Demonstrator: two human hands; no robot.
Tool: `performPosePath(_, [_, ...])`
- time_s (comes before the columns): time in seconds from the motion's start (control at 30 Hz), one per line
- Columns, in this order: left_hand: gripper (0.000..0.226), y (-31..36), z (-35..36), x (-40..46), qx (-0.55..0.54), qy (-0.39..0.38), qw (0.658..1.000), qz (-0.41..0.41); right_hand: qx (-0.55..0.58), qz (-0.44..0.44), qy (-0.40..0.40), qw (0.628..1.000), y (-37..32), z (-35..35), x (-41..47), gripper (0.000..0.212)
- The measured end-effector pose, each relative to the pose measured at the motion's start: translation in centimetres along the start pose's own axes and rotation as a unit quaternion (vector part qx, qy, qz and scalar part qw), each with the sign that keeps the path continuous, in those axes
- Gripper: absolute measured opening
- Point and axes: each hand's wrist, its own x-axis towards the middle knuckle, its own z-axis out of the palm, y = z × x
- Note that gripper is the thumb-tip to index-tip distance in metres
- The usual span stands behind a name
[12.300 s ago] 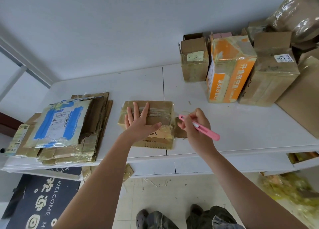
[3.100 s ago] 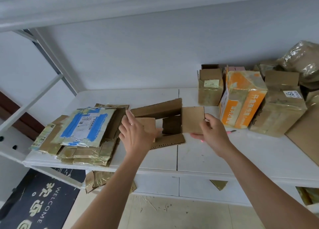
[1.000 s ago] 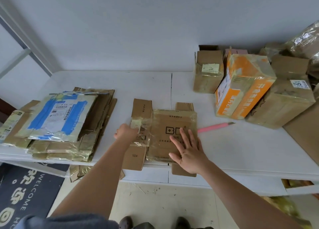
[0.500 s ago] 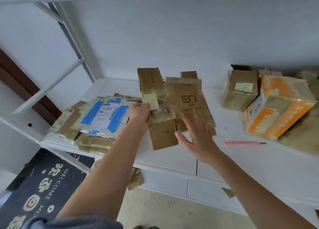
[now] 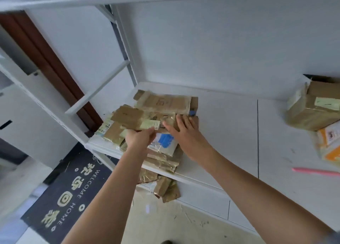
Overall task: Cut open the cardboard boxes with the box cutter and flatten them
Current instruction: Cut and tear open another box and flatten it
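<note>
Nearest, at six to seven o'clock, lies a dark doormat (image 5: 60, 194) with pale lettering on a dusty, pale floor; crumpled scraps of taped cardboard (image 5: 161, 186) hang or lie just under the front edge of the table (image 5: 230, 133), which is smooth, white and flat, with a thin seam running front to back.

Two bare forearms reach up from the lower edge toward the centre. The left hand (image 5: 139, 138) has its grip closed in a pinch, fingers curled round the near edge of the flattened box (image 5: 147, 113), a thin sheet of brown corrugated card with glossy tape and a pale green label. The right hand (image 5: 184, 131) is spread, fingers straight, its grip holding nothing, palm and fingertips pressing down on the same sheet.

That sheet lies on top of the stack of flattened boxes (image 5: 165, 155) at the table's left end, around ten o'clock from the table's middle: layered brown card, wrinkled shiny tape, one piece with blue and white wrapping showing beneath.

At four o'clock, well apart from the hands, the box cutter (image 5: 316, 171), slim, pink and plastic, lies flat on the table.

Farther, at two to three o'clock, stand uncut boxes: a brown taped box (image 5: 312, 105) with a green sticker, and just in front of it an orange-and-white box (image 5: 329, 142), cut off by the frame edge. Behind is a plain white wall.
</note>
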Motion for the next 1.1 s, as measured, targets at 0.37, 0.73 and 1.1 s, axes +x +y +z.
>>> performPosePath(0.37, [0.058, -4.4, -4.4, 7.4, 0.585, -0.127, 0.745, 0.295, 0.069, 0.042, -0.048, 0.996, -3.3, 3.8, 1.5, 0.04])
performPosePath(0.73, [0.05, -3.1, -3.2, 9.7, 0.666, -0.143, 0.647, 0.344, 0.108, 0.15, -0.237, 0.954, -0.4, 9.0, 4.8, 0.086])
performPosePath(1.1, [0.073, -0.5, -1.3, 9.0, 0.737, -0.19, 0.583, 0.285, 0.148, 0.166, -0.078, 0.972, -0.5, 7.0, 3.1, 0.062])
